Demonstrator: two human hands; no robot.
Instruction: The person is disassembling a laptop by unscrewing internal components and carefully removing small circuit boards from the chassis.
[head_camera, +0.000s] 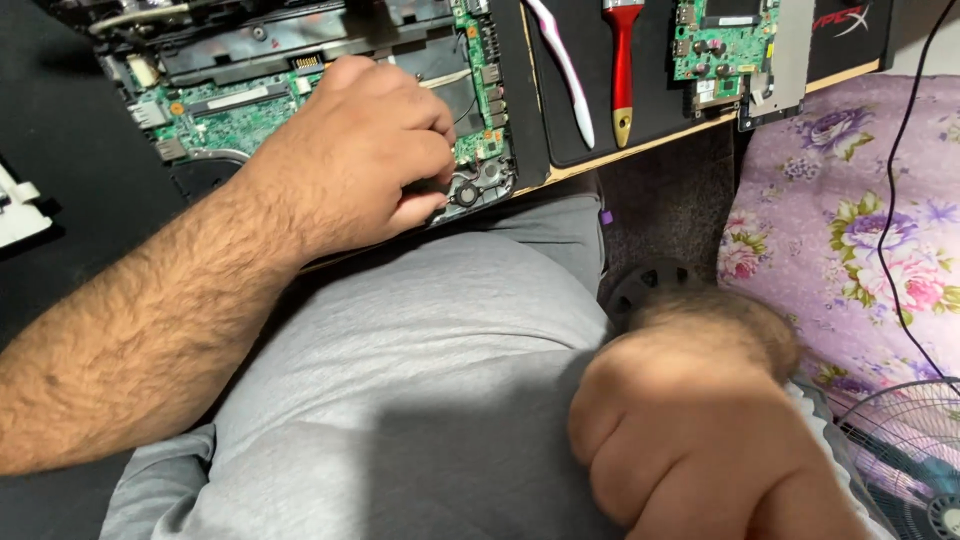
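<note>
An opened laptop (300, 90) lies on a table (640, 150), its green circuit board (230, 120) bare to view. Its long side runs left to right along the table's near edge, slightly tilted so the right end sits nearer the person. The left hand (350, 150) rests on the laptop's near right corner, knuckles up, fingers curled down onto the board beside a small round part (465, 192). What the grip pinches, if anything, cannot be told, since the fingertips are hidden.

The right hand (690, 440) is well apart from the laptop, low and close to the camera, blurred, curled into a closed fist over the person's grey shirt (420, 380). Nothing shows inside that grip.

Right of the laptop, on a black mat (660, 110), lie a white toothbrush (565, 70) and a red-handled paintbrush (622, 65), both pointing away from the person. Further right sits a second, smaller green circuit board (725, 45). Beyond the table's right end is a purple flowered cloth (850, 220) crossed by a thin black cable (895, 190), with a fan's wire guard (900, 460) below it.
</note>
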